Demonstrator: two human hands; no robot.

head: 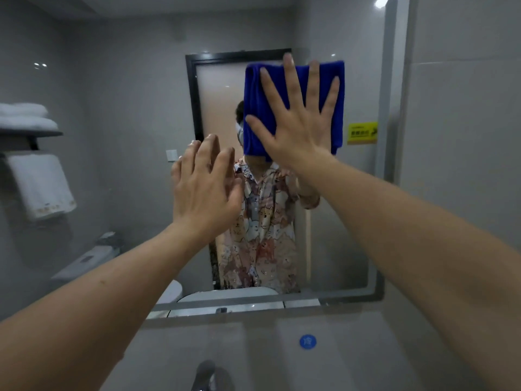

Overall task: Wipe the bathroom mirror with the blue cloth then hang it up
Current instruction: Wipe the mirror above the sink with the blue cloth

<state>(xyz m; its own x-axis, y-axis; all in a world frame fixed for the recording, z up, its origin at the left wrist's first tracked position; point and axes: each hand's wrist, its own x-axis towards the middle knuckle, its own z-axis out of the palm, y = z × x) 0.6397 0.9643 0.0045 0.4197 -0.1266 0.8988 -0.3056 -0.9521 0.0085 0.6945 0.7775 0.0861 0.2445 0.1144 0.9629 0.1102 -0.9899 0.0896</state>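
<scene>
A folded blue cloth [335,108] lies flat against the bathroom mirror [127,165], upper middle of the glass. My right hand [293,119] presses on it with fingers spread wide, palm on the cloth. My left hand [205,187] is held up lower and to the left, fingers together and slightly bent, close to the glass and holding nothing; whether it touches the mirror I cannot tell. The mirror reflects a person in a patterned shirt, with the cloth covering the head.
The mirror's frame [379,289] runs along the right and bottom. A yellow sticker [362,133] sits on the glass at right. A faucet [207,375] stands below with a blue round label [308,341] on the wall. White towels on a rack [39,176] show reflected at left.
</scene>
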